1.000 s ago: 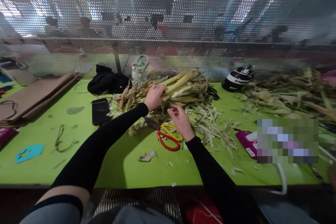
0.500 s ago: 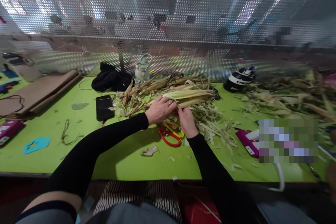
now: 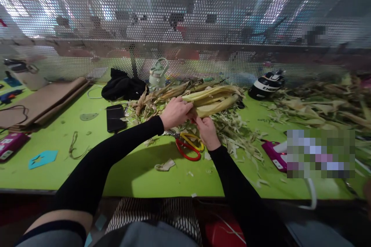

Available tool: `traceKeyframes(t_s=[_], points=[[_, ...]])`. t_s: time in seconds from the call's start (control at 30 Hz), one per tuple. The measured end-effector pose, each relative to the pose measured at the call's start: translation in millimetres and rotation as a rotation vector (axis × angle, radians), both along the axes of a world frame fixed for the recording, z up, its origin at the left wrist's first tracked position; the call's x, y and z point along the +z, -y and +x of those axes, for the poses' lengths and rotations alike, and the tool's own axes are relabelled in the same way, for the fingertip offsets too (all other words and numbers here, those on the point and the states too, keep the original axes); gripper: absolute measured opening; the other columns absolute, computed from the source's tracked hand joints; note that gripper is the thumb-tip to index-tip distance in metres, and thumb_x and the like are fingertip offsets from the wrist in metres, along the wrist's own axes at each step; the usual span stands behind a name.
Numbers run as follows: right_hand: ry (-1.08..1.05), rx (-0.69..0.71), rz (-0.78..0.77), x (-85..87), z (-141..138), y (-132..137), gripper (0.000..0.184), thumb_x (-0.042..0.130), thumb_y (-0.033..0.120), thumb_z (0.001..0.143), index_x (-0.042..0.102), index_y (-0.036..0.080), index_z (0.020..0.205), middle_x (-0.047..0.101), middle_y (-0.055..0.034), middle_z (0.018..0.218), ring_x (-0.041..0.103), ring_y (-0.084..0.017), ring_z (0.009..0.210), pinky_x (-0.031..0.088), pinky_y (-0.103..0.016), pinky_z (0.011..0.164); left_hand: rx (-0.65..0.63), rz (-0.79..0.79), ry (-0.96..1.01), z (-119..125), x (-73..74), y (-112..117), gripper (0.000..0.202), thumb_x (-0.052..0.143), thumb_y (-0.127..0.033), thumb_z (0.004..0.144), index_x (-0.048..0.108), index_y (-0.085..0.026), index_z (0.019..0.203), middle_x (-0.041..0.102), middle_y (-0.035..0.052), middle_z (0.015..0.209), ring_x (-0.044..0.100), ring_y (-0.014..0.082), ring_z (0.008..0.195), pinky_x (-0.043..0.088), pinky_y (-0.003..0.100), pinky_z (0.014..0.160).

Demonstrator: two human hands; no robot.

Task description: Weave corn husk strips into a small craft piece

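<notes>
Pinching corn husks [image 3: 218,101] at their left end, my left grip [image 3: 176,113] and right grip [image 3: 209,133] probably hold them bunched.

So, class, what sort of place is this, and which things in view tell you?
Probably a craft workshop or classroom: dry, husk-like leaves and scraps cover part of a green table, with red-and-yellow-handled scissors lying near the hands.

Dark capitals, seemingly "EN" then unclear, on the white band [image 3: 267,88] of a black bottle [image 3: 256,93] at far right, faint marks [image 3: 263,120] on the green counter [image 3: 179,185], unreadable, labels [image 3: 277,164] on the right purple box [image 3: 271,153], too small to read
</notes>
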State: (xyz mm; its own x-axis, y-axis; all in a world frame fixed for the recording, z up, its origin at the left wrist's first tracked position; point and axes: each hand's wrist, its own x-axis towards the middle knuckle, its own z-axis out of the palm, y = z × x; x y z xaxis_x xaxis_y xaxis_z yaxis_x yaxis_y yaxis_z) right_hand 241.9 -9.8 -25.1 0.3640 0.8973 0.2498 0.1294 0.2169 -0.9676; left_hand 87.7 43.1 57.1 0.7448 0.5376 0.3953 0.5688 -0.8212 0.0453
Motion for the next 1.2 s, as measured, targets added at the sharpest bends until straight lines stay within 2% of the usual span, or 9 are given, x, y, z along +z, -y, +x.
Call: traceKeyframes(t_s=[0.13,0.27,0.4,0.5,0.73,0.9,1.03,1.1,1.2], points=[[-0.048,0.043,0.038,6.1,-4,1,0.041,0.072,0.063,0.071,0.065,0.023,0.079,0.069,0.0003,0.070,0.064,-0.019,0.070,0.056,-0.034,0.072,-0.050,-0.102,0.076,-1,1.8,-4,0.016,0.058,-0.028,0.090,0.066,-0.014,0.092,0.071,0.0122,0.086,0.061,0.0277,0.089,0.041,0.039,0.085],[-0.093,0.044,0.045,12.1,-8,5,0.039,0.074,0.057,0.071,0.064,0.022,0.086,0.070,0.0014,0.076,0.064,-0.017,0.071,0.055,-0.032,0.073,-0.108,-0.243,0.168,-4,3.4,-9,0.011,0.058,-0.024,0.089,0.065,-0.015,0.088,0.070,0.0078,0.084,0.061,0.0208,0.079,0.042,0.031,0.076],[-0.134,0.047,0.013,15.5,-10,9,0.039,0.072,0.055,0.072,0.061,0.022,0.091,0.072,-0.0004,0.084,0.067,-0.020,0.075,0.056,-0.034,0.071,-0.124,-0.334,0.223,-8,5.9,-10,0.013,0.055,-0.027,0.091,0.061,-0.016,0.091,0.067,0.0031,0.082,0.057,0.0149,0.070,0.038,0.025,0.064],[-0.163,0.039,-0.024,15.6,-10,10,0.042,0.069,0.058,0.073,0.060,0.023,0.094,0.073,-0.0027,0.088,0.069,-0.023,0.077,0.058,-0.038,0.067,-0.128,-0.446,0.337,-9,3.6,-8,0.016,0.052,-0.030,0.093,0.059,-0.017,0.088,0.063,0.0007,0.078,0.053,0.0134,0.068,0.037,0.025,0.063],[-0.170,0.026,-0.080,13.4,-11,9,0.045,0.061,0.066,0.078,0.061,0.024,0.093,0.073,-0.0062,0.090,0.071,-0.025,0.086,0.059,-0.039,0.065,-0.140,-0.441,0.387,-2,-9.5,4,0.009,0.056,-0.026,0.089,0.058,-0.019,0.085,0.065,0.0010,0.080,0.056,0.0142,0.072,0.039,0.025,0.067],[-0.189,-0.007,-0.109,8.0,-7,5,0.029,0.060,0.052,0.081,0.059,0.025,0.094,0.073,-0.0024,0.082,0.070,-0.023,0.077,0.060,-0.039,0.063,-0.114,-0.510,0.499,-5,-10.3,5,0.013,0.052,-0.030,0.093,0.054,-0.018,0.086,0.059,-0.0017,0.074,0.051,0.0126,0.066,0.038,0.024,0.064],[-0.219,0.002,-0.168,3.0,-2,3,0.016,0.059,0.036,0.084,0.065,0.022,0.088,0.073,-0.0044,0.078,0.069,-0.025,0.076,0.061,-0.042,0.064,-0.135,-0.548,0.585,-6,-14.3,9,0.014,0.052,-0.030,0.092,0.051,-0.019,0.084,0.056,-0.0020,0.075,0.048,0.0120,0.066,0.038,0.024,0.065],[-0.232,0.013,-0.192,0.4,1,2,0.016,0.059,0.032,0.087,0.068,0.020,0.093,0.074,-0.0066,0.088,0.070,-0.026,0.083,0.061,-0.043,0.069,-0.142,-0.566,0.648,-6,-17.0,8,0.013,0.053,-0.030,0.092,0.050,-0.019,0.086,0.056,-0.0019,0.077,0.049,0.0120,0.069,0.039,0.024,0.068],[-0.238,0.028,-0.220,-3.0,4,1,0.029,0.062,0.035,0.093,0.065,0.019,0.117,0.068,-0.0094,0.118,0.067,-0.024,0.101,0.059,-0.044,0.084,-0.132,-0.610,0.768,-5,-19.6,1,0.012,0.050,-0.031,0.093,0.049,-0.020,0.089,0.055,-0.0015,0.080,0.051,0.0119,0.074,0.041,0.023,0.071]])
